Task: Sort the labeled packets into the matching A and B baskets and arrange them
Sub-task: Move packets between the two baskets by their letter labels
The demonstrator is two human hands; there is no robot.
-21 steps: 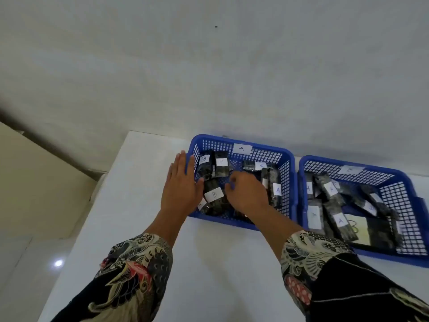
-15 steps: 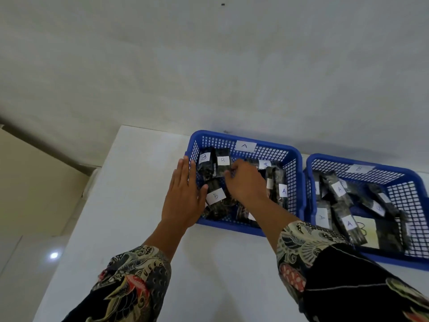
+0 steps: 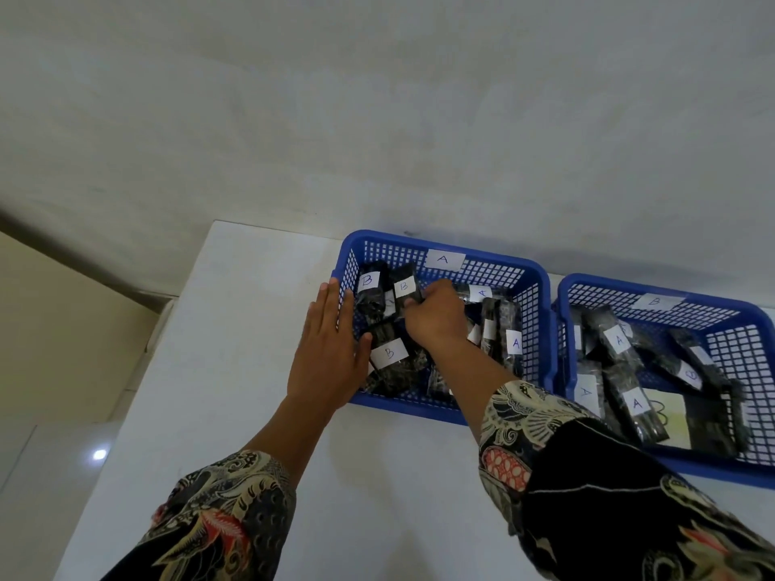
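Right hand point(image 3: 436, 318) inside blue mesh plastic basket tagged A point(image 3: 541, 283), grip curled on dark B-labelled packet point(image 3: 404, 289) at its far left corner. Left hand point(image 3: 329, 354) flat, fingers spread, against that basket's left wall. Risk: neighbouring B packet point(image 3: 371, 293) dragged along, or basket sliding across white desk point(image 3: 260, 329).

We read "A" on the tag point(image 3: 443, 259) of the basket point(image 3: 541, 312) beyond our hands, "B" on three packets point(image 3: 368, 283) there, "A" on two others point(image 3: 515, 342); the right basket's tag point(image 3: 655, 301) reads "B".

Plain room — white table point(image 3: 235, 413), bare wall point(image 3: 377, 119)
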